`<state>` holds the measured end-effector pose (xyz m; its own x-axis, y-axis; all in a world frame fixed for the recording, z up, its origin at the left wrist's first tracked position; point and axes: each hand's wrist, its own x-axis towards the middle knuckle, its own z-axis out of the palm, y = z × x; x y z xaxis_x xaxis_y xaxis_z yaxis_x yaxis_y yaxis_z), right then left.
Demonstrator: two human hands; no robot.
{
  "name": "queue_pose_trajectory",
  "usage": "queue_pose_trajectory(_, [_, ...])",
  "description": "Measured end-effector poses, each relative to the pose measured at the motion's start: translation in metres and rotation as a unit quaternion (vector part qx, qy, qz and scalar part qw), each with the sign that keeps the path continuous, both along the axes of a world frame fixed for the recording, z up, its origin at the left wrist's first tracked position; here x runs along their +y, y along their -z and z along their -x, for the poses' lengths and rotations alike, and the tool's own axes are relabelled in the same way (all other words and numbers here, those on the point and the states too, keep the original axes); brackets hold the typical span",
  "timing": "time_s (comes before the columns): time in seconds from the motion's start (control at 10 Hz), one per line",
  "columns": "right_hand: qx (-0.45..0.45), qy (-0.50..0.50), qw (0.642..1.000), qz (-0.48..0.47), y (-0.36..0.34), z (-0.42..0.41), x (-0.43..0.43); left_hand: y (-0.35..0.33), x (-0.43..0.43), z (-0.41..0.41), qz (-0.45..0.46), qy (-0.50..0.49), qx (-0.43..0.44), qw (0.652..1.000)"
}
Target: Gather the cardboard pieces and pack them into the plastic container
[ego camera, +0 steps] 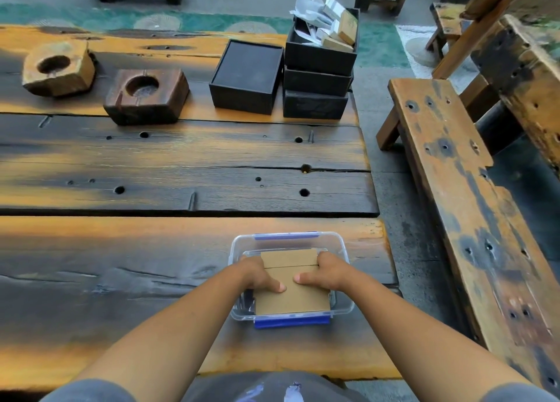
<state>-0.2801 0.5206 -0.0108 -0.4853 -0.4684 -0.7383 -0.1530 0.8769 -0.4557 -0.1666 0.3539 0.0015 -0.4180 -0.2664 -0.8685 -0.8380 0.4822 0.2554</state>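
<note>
Both hands, left hand [260,276] and right hand [325,269], held a grip on the flat brown cardboard pieces [292,283] inside the clear blue-clipped plastic container [342,250]. Uneven pressing could have wedged the stack crooked against the container's walls.

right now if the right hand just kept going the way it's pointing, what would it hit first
The right hand points forward and inward over the cardboard pieces it grips. Going on, it would likely meet the far wall of the plastic container first, though depth is hard to judge.
</note>
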Motion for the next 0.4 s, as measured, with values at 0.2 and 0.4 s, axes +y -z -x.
queue_pose_trajectory(0.2, [0.059, 0.034, 0.997, 0.038, -0.010, -0.014, 0.000, -0.012, 0.009, -0.007, -0.018, -0.080, 0.059, 0.995])
queue_pose_trajectory(0.4, [0.118, -0.005, 0.993, 0.030, -0.044, -0.009, 0.005, -0.050, 0.009, -0.007, 0.056, -0.104, 0.121, 0.986])
